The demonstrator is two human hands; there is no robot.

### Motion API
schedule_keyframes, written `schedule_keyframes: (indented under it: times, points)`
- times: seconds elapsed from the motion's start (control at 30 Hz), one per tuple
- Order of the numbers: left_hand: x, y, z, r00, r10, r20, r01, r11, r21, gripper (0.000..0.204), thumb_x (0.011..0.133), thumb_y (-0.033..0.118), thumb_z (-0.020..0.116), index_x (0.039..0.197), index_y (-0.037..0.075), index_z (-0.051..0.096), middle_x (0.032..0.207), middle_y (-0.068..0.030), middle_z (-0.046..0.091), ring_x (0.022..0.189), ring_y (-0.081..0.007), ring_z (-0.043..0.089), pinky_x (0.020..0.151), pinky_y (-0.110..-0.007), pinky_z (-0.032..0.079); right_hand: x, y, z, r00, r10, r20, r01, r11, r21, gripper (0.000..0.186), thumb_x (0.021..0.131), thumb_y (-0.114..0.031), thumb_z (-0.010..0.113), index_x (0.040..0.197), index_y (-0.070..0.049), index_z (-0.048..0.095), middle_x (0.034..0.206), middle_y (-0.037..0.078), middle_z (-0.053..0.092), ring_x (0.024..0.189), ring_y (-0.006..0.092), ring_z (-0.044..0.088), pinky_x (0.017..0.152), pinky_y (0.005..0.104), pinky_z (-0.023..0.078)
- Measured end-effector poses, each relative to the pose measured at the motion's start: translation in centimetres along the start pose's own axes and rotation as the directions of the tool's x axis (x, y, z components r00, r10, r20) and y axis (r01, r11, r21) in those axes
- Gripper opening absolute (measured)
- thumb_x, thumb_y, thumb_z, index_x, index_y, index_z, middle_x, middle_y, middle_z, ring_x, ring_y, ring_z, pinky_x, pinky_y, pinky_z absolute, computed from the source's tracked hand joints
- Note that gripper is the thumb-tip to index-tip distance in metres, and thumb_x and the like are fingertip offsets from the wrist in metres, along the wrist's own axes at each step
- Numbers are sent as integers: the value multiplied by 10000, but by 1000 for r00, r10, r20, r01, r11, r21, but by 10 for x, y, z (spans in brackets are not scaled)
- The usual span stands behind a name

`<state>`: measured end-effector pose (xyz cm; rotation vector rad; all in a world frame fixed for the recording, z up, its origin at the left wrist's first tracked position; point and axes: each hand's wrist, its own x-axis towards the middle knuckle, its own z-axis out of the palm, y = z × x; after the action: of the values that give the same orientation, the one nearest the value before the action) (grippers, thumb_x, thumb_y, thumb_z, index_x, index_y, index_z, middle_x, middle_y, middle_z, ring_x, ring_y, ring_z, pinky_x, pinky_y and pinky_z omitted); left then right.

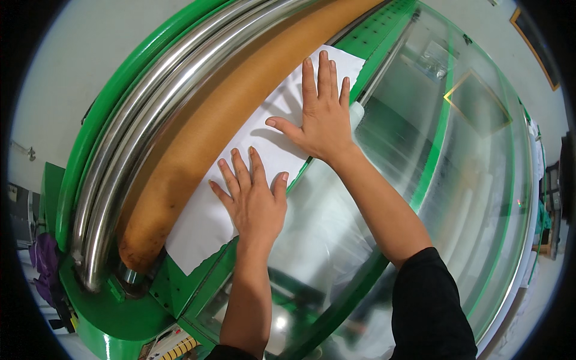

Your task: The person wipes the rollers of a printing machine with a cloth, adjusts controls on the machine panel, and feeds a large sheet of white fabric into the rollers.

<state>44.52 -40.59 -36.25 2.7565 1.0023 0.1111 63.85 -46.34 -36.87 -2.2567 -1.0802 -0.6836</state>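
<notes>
A white sheet (201, 231) of paper or cloth lies on the green perforated metal bed of a large machine, its far edge up against a thick tan roller (198, 156). My left hand (255, 201) rests on the sheet's near part with its fingers spread, palm down. Farther along to the right, my right hand (324, 120) is also open, fingers spread, over the sheet's other end. Neither hand holds anything. Whether the sheet's far edge passes under the roller cannot be seen.
Beyond the tan roller run polished steel rollers (138, 141) inside a green frame (99, 114). On my side is a clear panel (336, 222) with green bars. A green end housing (120, 312) stands at lower left, beside purple cloth (45, 258). A dark framed board (536, 48) hangs upper right.
</notes>
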Motion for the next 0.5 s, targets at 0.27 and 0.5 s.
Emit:
schedule_keyframes:
  times: [0.27,0.5]
  points:
    - [2,6,13,946,63,-319,-162,942,-294,876,1064,450,559,1680,-16,146,1734,-285,177,1609,-479,136,1292,-623,48,-12,13,-7,905,77,418,-18,989,-144,1064,897,-879,462,1626,-105,425,1703,180,351,1580,447,275,1232,719,196]
    - [9,-16,24,974,127,-190,-137,990,-44,756,1068,419,554,1646,-1,307,1696,-295,290,1592,-476,219,1286,-619,124,-5,2,12,891,47,452,4,994,-111,1088,892,-881,463,1670,-136,320,1709,168,349,1584,435,281,1244,704,163]
